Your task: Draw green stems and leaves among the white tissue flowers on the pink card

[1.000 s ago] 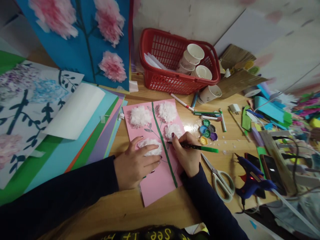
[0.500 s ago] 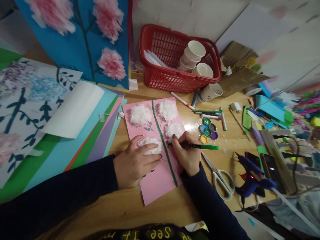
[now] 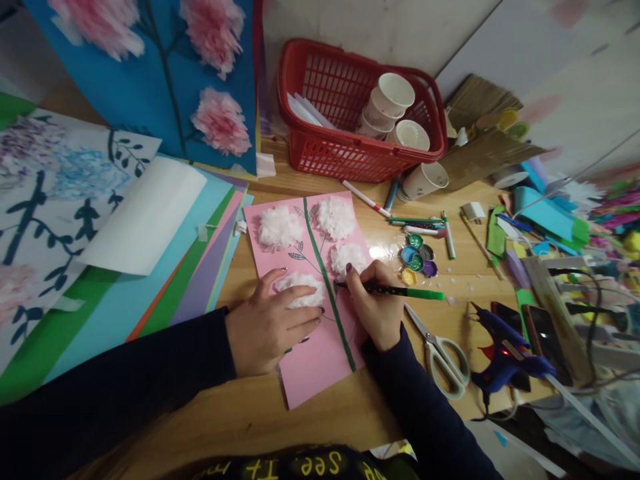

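A pink sheet of paper (image 3: 313, 383) lies on the wooden table, with a green stem line (image 3: 336, 320) down it, drawn leaves and several fluffy white paper flowers (image 3: 280, 227). My right hand (image 3: 377, 303) grips a marker pen (image 3: 420, 293) with a black barrel and green end. Its tip meets the paper just right of the stem, below a white flower (image 3: 347, 259). My left hand (image 3: 275, 327) rests on the sheet's left side, fingers spread over the lower left flower (image 3: 303, 291) and partly covering it.
Right of the sheet are a paint palette (image 3: 418, 256), loose markers (image 3: 415, 222), scissors (image 3: 443, 360) and a blue glue gun (image 3: 510, 353). A red basket (image 3: 350, 153) with paper cups stands behind. Coloured paper sheets (image 3: 200, 293) lie left, below a blue flower picture (image 3: 150, 100).
The pen and my right hand have shifted very slightly to the right, the tip still at the paper. My left hand stays in place; the camera view has moved a little.
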`<state>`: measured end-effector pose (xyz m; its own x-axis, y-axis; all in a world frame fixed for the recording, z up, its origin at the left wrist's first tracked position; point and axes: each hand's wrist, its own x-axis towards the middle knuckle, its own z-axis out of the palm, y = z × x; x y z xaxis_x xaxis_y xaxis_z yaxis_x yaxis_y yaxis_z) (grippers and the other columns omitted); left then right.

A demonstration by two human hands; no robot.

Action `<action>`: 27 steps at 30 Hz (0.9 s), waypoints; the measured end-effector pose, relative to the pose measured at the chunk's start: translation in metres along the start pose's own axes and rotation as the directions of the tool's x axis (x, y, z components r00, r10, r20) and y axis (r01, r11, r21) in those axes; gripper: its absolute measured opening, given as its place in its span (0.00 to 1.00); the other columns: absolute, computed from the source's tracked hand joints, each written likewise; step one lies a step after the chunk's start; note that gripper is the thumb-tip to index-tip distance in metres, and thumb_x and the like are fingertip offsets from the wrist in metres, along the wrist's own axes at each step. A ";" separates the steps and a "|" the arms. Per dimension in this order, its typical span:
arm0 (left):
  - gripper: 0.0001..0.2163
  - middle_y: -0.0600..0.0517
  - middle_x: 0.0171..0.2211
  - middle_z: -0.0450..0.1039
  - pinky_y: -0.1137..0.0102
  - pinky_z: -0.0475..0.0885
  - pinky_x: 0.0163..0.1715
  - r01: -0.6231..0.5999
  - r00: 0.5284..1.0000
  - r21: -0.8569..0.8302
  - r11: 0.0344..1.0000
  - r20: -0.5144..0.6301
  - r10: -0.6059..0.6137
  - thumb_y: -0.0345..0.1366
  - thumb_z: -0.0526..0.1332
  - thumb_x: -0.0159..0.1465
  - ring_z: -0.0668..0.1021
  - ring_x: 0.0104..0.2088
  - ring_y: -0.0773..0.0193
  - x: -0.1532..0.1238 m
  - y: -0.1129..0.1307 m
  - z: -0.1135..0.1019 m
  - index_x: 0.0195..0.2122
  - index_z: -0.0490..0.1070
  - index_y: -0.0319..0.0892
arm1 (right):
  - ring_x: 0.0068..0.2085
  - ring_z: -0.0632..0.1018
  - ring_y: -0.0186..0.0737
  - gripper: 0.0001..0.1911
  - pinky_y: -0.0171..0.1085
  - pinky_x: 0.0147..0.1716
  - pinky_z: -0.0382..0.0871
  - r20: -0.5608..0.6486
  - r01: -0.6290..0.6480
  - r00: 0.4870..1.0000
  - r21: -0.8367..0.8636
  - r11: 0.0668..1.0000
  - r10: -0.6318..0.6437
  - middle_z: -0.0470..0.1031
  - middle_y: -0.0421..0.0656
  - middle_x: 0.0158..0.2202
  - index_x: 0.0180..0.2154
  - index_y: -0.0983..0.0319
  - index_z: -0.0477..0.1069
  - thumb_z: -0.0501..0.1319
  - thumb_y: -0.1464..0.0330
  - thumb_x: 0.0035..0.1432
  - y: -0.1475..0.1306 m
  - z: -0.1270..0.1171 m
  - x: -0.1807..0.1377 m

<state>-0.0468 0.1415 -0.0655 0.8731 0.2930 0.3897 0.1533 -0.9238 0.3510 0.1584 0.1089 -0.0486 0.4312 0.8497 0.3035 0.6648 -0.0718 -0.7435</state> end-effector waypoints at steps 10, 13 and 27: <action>0.17 0.52 0.50 0.76 0.47 0.38 0.62 0.001 1.000 0.032 1.000 0.014 -0.002 0.27 0.54 0.61 0.65 0.59 0.55 -0.001 0.000 0.000 0.51 0.70 0.43 | 0.18 0.58 0.29 0.19 0.32 0.19 0.53 0.025 0.006 1.000 0.020 1.000 -0.007 0.56 0.32 0.15 0.17 0.59 0.55 0.61 0.70 0.54 -0.001 -0.001 0.000; 0.17 0.52 0.50 0.76 0.47 0.38 0.63 -0.003 1.000 0.034 0.999 0.001 0.003 0.27 0.54 0.62 0.66 0.59 0.55 -0.001 0.000 0.000 0.50 0.70 0.43 | 0.19 0.58 0.29 0.19 0.32 0.19 0.54 0.022 -0.002 1.000 0.014 1.000 0.001 0.57 0.32 0.16 0.18 0.59 0.56 0.62 0.68 0.54 0.001 -0.001 0.000; 0.17 0.54 0.51 0.76 0.47 0.36 0.62 0.005 1.000 -0.026 1.000 -0.014 -0.005 0.26 0.52 0.63 0.65 0.59 0.54 -0.001 0.000 0.001 0.51 0.70 0.42 | 0.18 0.57 0.28 0.19 0.32 0.19 0.52 0.049 0.009 0.999 0.012 1.000 -0.010 0.54 0.32 0.15 0.16 0.59 0.53 0.60 0.71 0.52 0.000 -0.003 0.000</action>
<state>-0.0467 0.1409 -0.0668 0.8655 0.3015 0.4000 0.1459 -0.9156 0.3746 0.1600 0.1073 -0.0469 0.3945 0.8748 0.2812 0.6616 -0.0580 -0.7476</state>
